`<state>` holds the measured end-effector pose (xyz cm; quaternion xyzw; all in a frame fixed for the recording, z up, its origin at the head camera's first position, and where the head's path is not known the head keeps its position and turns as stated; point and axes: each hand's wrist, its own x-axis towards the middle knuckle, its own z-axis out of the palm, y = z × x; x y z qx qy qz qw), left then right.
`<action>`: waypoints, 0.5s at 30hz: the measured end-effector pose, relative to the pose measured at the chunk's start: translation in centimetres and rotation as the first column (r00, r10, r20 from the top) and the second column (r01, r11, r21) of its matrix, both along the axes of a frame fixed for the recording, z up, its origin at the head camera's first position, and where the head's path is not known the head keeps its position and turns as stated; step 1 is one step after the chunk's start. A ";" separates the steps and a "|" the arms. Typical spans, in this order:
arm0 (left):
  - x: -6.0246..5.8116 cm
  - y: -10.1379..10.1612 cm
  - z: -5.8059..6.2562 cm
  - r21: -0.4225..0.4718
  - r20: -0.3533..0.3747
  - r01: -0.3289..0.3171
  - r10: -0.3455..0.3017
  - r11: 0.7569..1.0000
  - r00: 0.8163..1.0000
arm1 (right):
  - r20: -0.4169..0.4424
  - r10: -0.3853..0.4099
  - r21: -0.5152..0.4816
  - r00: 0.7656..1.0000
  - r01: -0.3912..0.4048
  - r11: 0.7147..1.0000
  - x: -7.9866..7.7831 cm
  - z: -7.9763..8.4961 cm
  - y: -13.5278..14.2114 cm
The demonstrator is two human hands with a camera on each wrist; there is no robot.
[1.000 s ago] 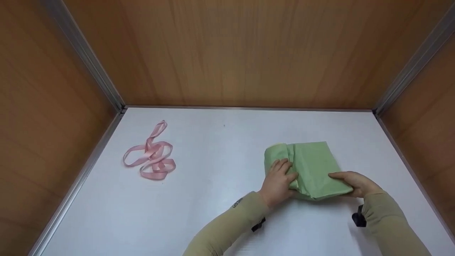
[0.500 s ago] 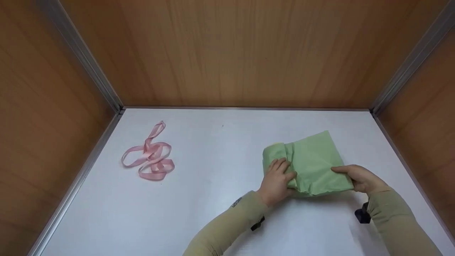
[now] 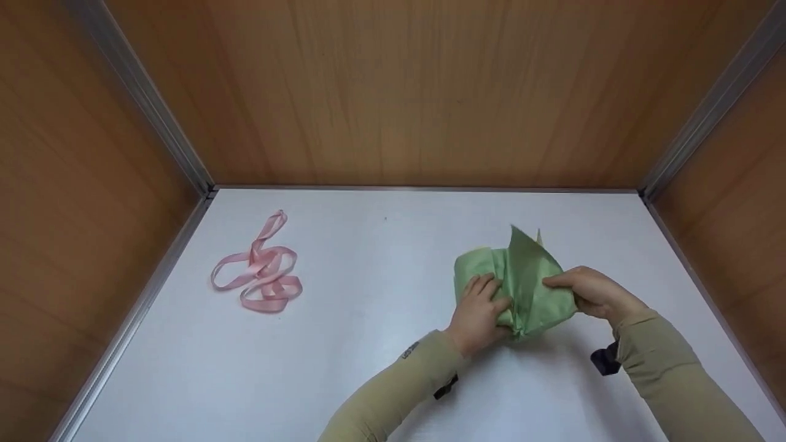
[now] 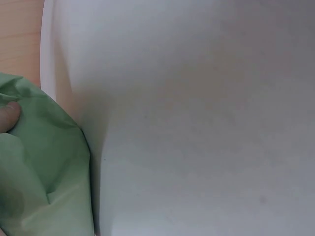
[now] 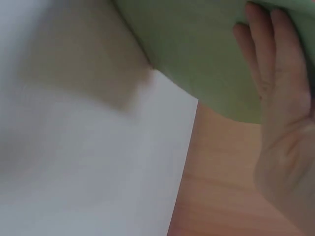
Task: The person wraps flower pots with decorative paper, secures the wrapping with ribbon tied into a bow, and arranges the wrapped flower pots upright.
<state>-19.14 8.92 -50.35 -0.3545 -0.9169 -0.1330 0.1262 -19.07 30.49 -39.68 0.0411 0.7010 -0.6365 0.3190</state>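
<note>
A sheet of green wrapping paper (image 3: 546,310) is partly folded into a bundle on the right of the white table, with pale yellow showing at its far left edge. My left hand (image 3: 476,322) rests on the folded left part, its fingers spread over the top. With thumb above and fingers beneath, my right hand (image 3: 599,294) pinches the paper's right side and holds it lifted off the table. A corner of the paper stands up in the middle. In the right wrist view the fingers (image 5: 283,64) lie against the underside. What the paper encloses is hidden.
A loosely looped pink ribbon (image 3: 268,270) lies at the left of the white table (image 3: 356,368). Wood-grain panels (image 3: 393,92) with metal edging stand at the back and both sides. Dark wrist devices (image 3: 606,359) hang under the sleeves.
My right hand has lifted the right side of the green wrapping paper and brought it leftward, so the flat flap now bends upward. The left hand has stayed in place on the bundle.
</note>
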 end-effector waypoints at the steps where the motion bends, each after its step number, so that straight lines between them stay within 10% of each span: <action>1: 0.0 0.0 0.0 -0.001 0.002 -0.001 0.001 1.000 1.000 | -0.009 0.007 0.004 1.000 -0.007 1.000 0.0 0.0 -0.5; 10: 0.3 -0.1 0.1 0.021 -0.022 0.010 -0.009 1.000 1.000 | -0.007 0.008 -0.197 1.000 -0.009 0.980 0.5 -2.9 -1.4; 15: 0.1 -0.2 0.1 0.048 -0.034 0.016 -0.014 0.999 0.999 | 0.165 -0.229 -0.475 0.959 0.281 0.834 1.2 -6.4 -1.8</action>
